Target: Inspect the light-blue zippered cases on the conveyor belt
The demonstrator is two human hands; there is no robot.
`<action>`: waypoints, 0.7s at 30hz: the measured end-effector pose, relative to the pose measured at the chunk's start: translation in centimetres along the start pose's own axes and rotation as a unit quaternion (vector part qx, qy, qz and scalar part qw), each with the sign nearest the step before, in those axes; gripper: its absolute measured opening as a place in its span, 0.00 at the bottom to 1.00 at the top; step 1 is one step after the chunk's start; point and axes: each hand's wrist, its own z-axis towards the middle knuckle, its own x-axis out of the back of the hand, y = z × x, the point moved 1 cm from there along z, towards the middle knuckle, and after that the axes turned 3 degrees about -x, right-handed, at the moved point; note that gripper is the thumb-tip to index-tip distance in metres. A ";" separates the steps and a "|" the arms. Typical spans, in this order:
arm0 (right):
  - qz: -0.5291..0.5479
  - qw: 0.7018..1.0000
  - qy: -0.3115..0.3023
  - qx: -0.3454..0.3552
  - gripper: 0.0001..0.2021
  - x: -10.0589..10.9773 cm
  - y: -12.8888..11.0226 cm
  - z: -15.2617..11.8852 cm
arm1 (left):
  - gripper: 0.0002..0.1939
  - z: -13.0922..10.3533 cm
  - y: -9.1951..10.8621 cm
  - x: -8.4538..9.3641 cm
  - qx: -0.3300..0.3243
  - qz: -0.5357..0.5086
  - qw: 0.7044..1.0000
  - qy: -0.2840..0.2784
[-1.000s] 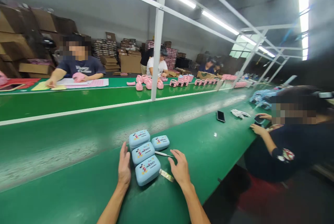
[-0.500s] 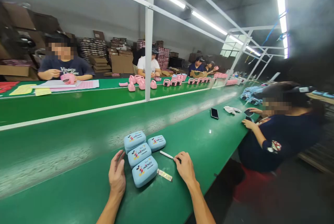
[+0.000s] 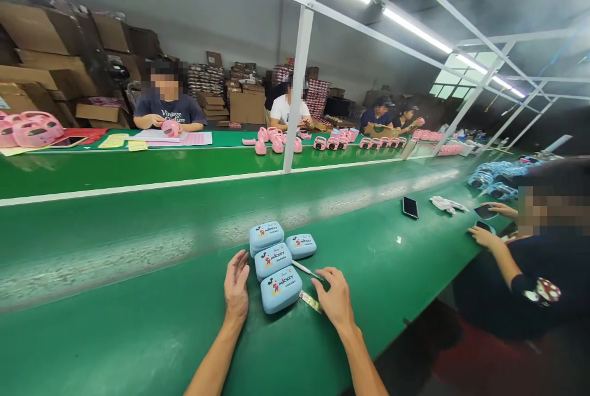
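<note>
Several light blue rounded cases [image 3: 281,289] with a cartoon mouse and lettering sit grouped on the green table before me. My left hand [image 3: 236,288] stands at their left side, fingers extended and holding nothing. To their right, my right hand [image 3: 335,297] has its thumb and fingers apart and curved. Its fingertips are at the end of a slim white pen-like stick [image 3: 302,267], whose other end reaches the cases. Under the thumb side lies a small pale yellow patterned strip [image 3: 310,301], partly covered by that hand.
A dark phone [image 3: 410,207] and a crumpled white cloth or bag [image 3: 447,205] lie farther right. A co-worker [image 3: 530,261] sits there, hands on dark pieces. Across the line, people sit behind pink camera-shaped items [image 3: 276,138]. A white post [image 3: 299,64] rises between.
My view has swung left, so everything appears farther right. My right hand has come closer to the cases, and the white stick has shifted left against them. My left hand stays beside them.
</note>
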 end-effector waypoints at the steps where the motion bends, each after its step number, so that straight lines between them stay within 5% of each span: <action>1: 0.005 1.000 -0.010 0.006 0.08 0.3 0.0 -0.8 | 0.27 -0.1 0.0 -0.1 0.001 -0.003 1.000 0.005; 9: 0.033 0.999 -0.020 -0.028 0.08 2.6 1.4 -5.3 | 0.21 -0.2 2.7 -0.4 -0.023 -0.059 0.992 0.111; 13: 0.085 0.992 -0.033 -0.090 0.07 3.6 3.2 -4.0 | 0.14 -0.5 9.8 -1.3 -0.026 -0.113 0.982 0.150; 17: 0.109 0.988 -0.012 -0.111 0.13 3.6 4.4 -0.5 | 0.10 -4.4 19.5 -4.1 0.063 -0.191 0.978 0.064; 19: 0.116 0.987 -0.010 -0.113 0.14 2.6 4.5 1.6 | 0.14 -7.2 22.4 -4.3 0.100 -0.178 0.979 0.009; 21: 0.125 0.986 -0.021 -0.105 0.14 1.2 4.2 3.2 | 0.19 -10.1 23.1 -2.7 0.111 -0.152 0.982 -0.026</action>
